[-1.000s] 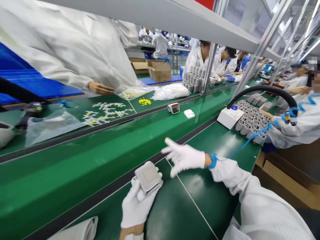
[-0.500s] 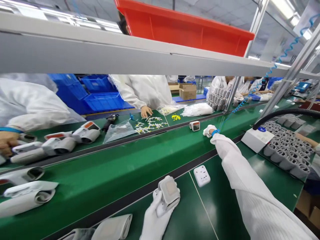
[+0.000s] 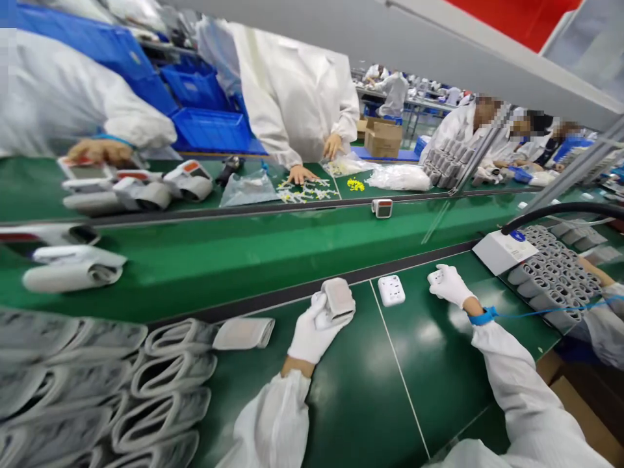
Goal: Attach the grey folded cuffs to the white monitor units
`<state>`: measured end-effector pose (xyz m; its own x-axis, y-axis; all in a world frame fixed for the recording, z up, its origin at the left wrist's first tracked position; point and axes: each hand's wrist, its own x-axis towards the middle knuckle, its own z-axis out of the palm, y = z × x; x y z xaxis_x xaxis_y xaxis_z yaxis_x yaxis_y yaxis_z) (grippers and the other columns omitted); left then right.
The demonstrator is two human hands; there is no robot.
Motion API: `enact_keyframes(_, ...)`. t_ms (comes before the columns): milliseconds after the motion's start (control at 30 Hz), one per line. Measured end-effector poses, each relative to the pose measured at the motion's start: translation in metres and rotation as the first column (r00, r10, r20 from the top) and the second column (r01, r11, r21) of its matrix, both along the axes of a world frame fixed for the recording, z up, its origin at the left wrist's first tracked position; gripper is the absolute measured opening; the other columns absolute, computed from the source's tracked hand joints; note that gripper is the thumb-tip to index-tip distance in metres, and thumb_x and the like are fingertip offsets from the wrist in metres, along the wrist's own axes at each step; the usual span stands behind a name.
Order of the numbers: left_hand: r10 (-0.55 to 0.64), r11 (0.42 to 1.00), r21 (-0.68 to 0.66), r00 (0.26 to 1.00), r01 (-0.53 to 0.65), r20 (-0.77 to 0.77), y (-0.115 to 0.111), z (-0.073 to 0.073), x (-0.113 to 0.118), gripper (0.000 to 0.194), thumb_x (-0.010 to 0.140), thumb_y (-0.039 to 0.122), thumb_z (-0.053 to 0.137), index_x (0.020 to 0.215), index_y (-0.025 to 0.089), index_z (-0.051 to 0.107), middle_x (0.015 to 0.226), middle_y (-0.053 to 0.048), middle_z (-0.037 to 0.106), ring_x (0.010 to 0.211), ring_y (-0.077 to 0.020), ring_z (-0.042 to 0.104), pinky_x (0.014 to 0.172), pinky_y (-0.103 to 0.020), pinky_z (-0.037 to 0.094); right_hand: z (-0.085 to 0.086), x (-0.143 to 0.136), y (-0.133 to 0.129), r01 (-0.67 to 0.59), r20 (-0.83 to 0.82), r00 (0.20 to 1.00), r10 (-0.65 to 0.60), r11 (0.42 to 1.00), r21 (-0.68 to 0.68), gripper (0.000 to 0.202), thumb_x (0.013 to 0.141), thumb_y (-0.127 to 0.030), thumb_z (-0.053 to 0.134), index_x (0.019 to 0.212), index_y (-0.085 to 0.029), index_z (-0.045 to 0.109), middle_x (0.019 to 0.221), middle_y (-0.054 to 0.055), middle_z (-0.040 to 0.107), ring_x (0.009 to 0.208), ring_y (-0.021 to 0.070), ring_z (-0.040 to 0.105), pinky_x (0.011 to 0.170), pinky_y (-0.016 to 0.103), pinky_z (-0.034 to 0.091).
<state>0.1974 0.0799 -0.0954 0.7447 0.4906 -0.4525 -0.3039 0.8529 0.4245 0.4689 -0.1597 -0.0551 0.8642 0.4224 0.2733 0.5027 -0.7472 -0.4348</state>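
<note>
My left hand (image 3: 314, 328), in a white glove, grips a wrist blood pressure monitor with a folded grey cuff (image 3: 338, 298), cuff side facing up. To the right, my gloved right hand (image 3: 451, 286) has its fingers closed on a small white monitor unit (image 3: 435, 277) over the green worktop. Between the two hands lies another white monitor unit (image 3: 391, 290), its back with slots and holes turned up. A folded grey cuff (image 3: 244, 333) rests left of my left hand. On the green conveyor belt beyond stands a monitor with an orange-edged screen (image 3: 383, 208).
Rows of grey cuffs (image 3: 170, 377) fill the near left; more cuffs (image 3: 560, 273) stand at right beside a white box (image 3: 504, 252) with a black hose. Across the belt, co-workers' hands (image 3: 299, 174) touch small white-and-yellow parts. A shelf beam (image 3: 439, 58) crosses above.
My right hand has drawn back from over the belt to the near worktop, with a white unit in it. My left hand still holds its monitor. The view has tilted downward.
</note>
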Motion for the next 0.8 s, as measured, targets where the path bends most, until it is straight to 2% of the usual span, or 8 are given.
enact_keyframes(100,-0.040,0.999,0.016,0.999,0.039,0.032,-0.002,0.006,0.002,0.030,0.088,0.028,0.070,0.115,0.018,0.062,0.111,-0.015,0.074,0.093,-0.0293,0.074,0.076,-0.044,0.060,0.013,-0.012,0.005,-0.191,0.019,0.981,0.192,0.981,-0.039,0.050,0.099,-0.042,0.066,0.141,-0.017,0.056,0.144,0.015,0.055,0.128,0.0307,0.058,0.107,0.054,0.051)
enact_keyframes(200,-0.096,0.994,0.055,0.995,0.095,0.015,-0.007,0.016,0.002,0.028,0.086,0.029,0.074,0.108,0.018,0.062,0.100,-0.009,0.073,0.085,-0.0262,0.073,0.074,-0.043,0.060,0.033,-0.034,0.028,-0.414,0.000,0.910,0.415,0.908,-0.060,0.090,0.082,-0.054,0.080,0.157,-0.020,0.043,0.156,0.019,0.043,0.141,0.0365,0.049,0.112,0.053,0.047)
enact_keyframes(300,-0.186,0.973,0.142,0.983,0.184,0.001,-0.014,0.032,0.002,0.028,0.083,0.025,0.076,0.107,0.019,0.061,0.094,-0.004,0.072,0.083,-0.0234,0.073,0.078,-0.043,0.062,0.050,-0.076,0.064,-0.740,-0.102,0.671,0.734,0.672,-0.032,0.130,0.066,-0.057,0.090,0.167,-0.024,0.016,0.166,0.018,0.027,0.149,0.0373,0.040,0.113,0.049,0.048)
enact_keyframes(400,-0.224,0.938,0.267,0.974,0.219,-0.012,-0.018,0.050,0.001,0.027,0.085,0.028,0.076,0.106,0.018,0.062,0.097,-0.005,0.071,0.087,-0.0201,0.072,0.075,-0.032,0.062,0.058,-0.115,0.099,-0.860,-0.237,0.484,0.842,0.508,0.048,0.122,0.069,-0.047,0.089,0.166,-0.022,0.020,0.161,0.018,0.038,0.141,0.0362,0.051,0.108,0.047,0.051)
enact_keyframes(533,-0.206,0.923,0.303,0.970,0.237,-0.129,-0.007,0.078,-0.015,0.040,0.091,0.049,0.067,0.116,0.019,0.060,0.103,-0.009,0.069,0.071,-0.0187,0.069,0.051,-0.027,0.056,0.060,-0.127,0.125,-0.765,-0.321,0.392,0.862,0.500,0.407,0.086,0.070,-0.041,0.089,0.145,-0.020,0.051,0.141,0.014,0.060,0.127,0.0326,0.061,0.108,0.047,0.049)
enact_keyframes(633,-0.191,0.914,0.340,0.974,0.222,-0.122,0.005,0.102,-0.034,0.053,0.091,0.052,0.065,0.133,0.021,0.053,0.108,-0.012,0.066,0.063,-0.0175,0.065,0.043,-0.024,0.046,0.061,-0.121,0.130,-0.463,-0.340,0.227,0.912,0.409,0.787,0.091,0.066,-0.046,0.093,0.142,-0.023,0.049,0.145,0.015,0.056,0.117,0.0308,0.066,0.101,0.047,0.054)
enact_keyframes(700,-0.142,0.893,0.413,0.983,0.179,-0.119,0.010,0.115,-0.045,0.056,0.087,0.043,0.071,0.135,0.023,0.049,0.115,-0.012,0.063,0.066,-0.0162,0.065,0.044,-0.022,0.044,0.062,-0.121,0.131,-0.266,-0.306,0.161,0.938,0.339,0.902,0.101,0.062,-0.052,0.094,0.147,-0.027,0.045,0.148,0.015,0.054,0.107,0.0295,0.069,0.094,0.047,0.057)
enact_keyframes(800,-0.115,0.859,0.493,0.990,0.140,-0.081,0.008,0.127,-0.054,0.059,0.085,0.040,0.076,0.134,0.026,0.046,0.125,-0.012,0.059,0.069,-0.0157,0.066,0.047,-0.023,0.048,0.062,-0.130,0.132,-0.173,-0.278,0.131,0.951,0.298,0.939,0.110,0.062,-0.058,0.093,0.154,-0.033,0.038,0.149,0.015,0.052,0.097,0.0274,0.069,0.088,0.046,0.058)
